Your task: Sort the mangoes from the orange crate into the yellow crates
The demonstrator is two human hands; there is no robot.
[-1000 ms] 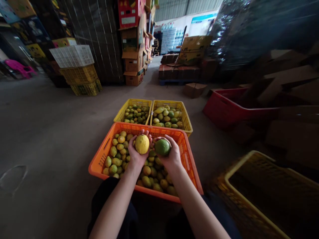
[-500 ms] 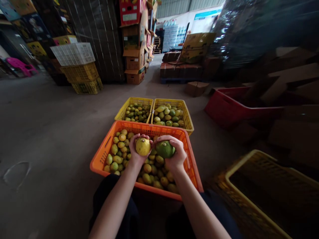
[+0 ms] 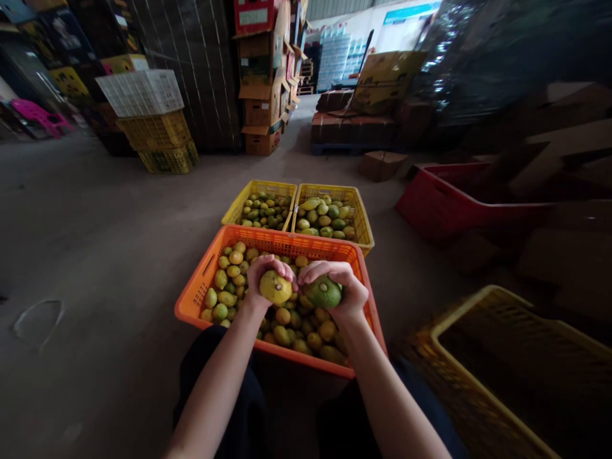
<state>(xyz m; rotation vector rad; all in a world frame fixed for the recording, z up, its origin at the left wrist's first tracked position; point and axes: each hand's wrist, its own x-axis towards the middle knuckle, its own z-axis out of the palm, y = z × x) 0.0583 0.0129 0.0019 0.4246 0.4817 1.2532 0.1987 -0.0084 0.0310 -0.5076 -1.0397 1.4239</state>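
Note:
My left hand (image 3: 257, 280) is closed around a yellow lemon (image 3: 276, 289), its stem end facing up toward me. Beside it, my right hand (image 3: 352, 293) grips a green lemon (image 3: 324, 294) with the fingers curled over its far side. The fingertips of both hands come close together between the two fruits. Below them stands an orange crate (image 3: 306, 361) holding many yellow and greenish lemons (image 3: 283, 316); my hands and forearms hide part of them.
Two yellow crates (image 3: 234, 203) (image 3: 367, 223) of lemons adjoin the orange crate's far side. At right are another yellow crate (image 3: 482, 376) and a red bin (image 3: 430, 207) with cardboard. Stacked crates (image 3: 157, 131) and cartons (image 3: 261, 111) stand farther back.
Both hands still hold the same lemons. The green lemon and my right hand have shifted slightly right and tilted, so its stem end shows more. The camera view has moved a little.

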